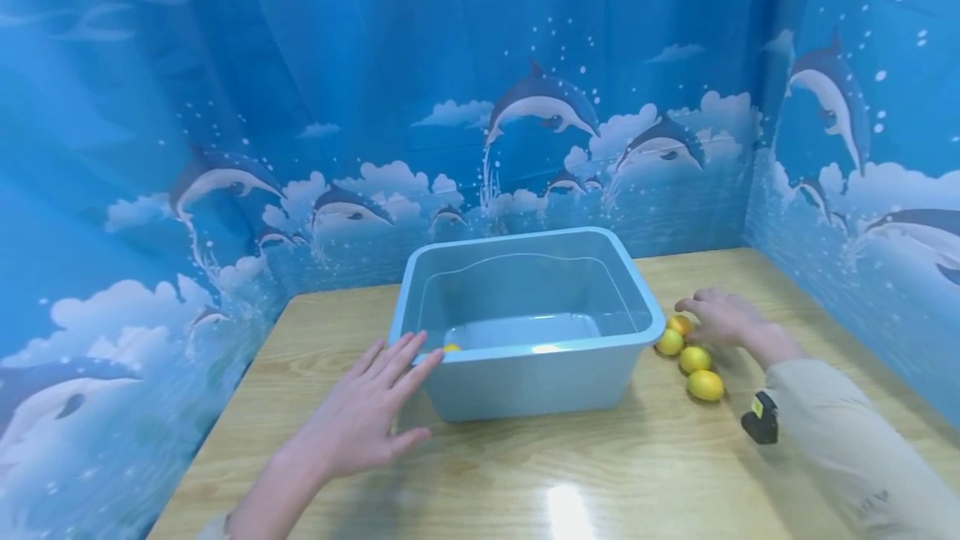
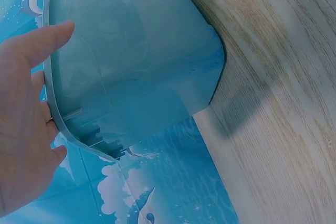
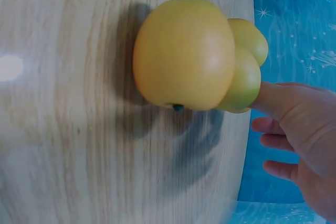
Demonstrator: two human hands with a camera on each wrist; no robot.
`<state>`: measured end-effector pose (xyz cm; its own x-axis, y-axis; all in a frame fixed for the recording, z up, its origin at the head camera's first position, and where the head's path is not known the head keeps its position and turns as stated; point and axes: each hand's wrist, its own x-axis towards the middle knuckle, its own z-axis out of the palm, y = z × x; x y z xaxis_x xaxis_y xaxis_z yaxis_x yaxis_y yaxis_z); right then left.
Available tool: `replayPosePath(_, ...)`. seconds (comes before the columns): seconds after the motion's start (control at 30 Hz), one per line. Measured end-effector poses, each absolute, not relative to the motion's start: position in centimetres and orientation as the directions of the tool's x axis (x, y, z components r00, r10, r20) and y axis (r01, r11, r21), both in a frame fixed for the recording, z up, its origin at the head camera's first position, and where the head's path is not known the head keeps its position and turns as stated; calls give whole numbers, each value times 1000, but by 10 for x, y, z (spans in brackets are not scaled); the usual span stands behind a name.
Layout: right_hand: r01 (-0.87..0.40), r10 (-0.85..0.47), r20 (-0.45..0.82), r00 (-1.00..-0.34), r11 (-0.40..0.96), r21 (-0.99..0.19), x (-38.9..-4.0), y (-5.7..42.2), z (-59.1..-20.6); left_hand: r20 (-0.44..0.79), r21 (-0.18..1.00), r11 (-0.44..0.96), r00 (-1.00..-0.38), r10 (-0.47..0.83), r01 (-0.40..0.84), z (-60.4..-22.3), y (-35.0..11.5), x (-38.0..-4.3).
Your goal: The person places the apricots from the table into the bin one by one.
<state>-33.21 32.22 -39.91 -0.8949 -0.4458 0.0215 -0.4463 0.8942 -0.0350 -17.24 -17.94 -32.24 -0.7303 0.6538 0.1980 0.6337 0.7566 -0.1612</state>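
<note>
A light blue plastic bin [image 1: 525,382] stands on the wooden table. My left hand [image 1: 367,415] is spread at its near left corner, fingers straight and overlapping the rim; the left wrist view shows this hand [image 2: 26,114] right beside the bin's rim [image 2: 50,93]. To the right of the bin, my right hand [image 1: 723,323] reaches over an orange-yellow fruit [image 1: 680,324]. Three yellow lemons, the nearest one [image 1: 706,386] among them, lie in a row beside it. In the right wrist view the thumb of this hand [image 3: 310,135] is partly hidden behind the fruit, its other fingers apart from it.
Inside the bin, a bit of yellow fruit [image 1: 452,348] shows over the near rim. Blue curtains [image 1: 420,65] printed with dolphins hang behind the table [image 1: 480,473] and at both sides. A small black device [image 1: 761,419] sits on the right sleeve.
</note>
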Motion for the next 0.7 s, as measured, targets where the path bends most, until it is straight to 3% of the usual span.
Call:
replayPosePath(0.33, -418, -421, -43, -906, 907, -56, -336, 320, -406, 184, -158, 760, -738, 650, 630, -323, -179, -171)
replayPosePath(0.7, -434, -435, -3, -900, 898, -70, -336, 323, -412, 195, -152, 760, -735, 650, 632, -322, -179, -172)
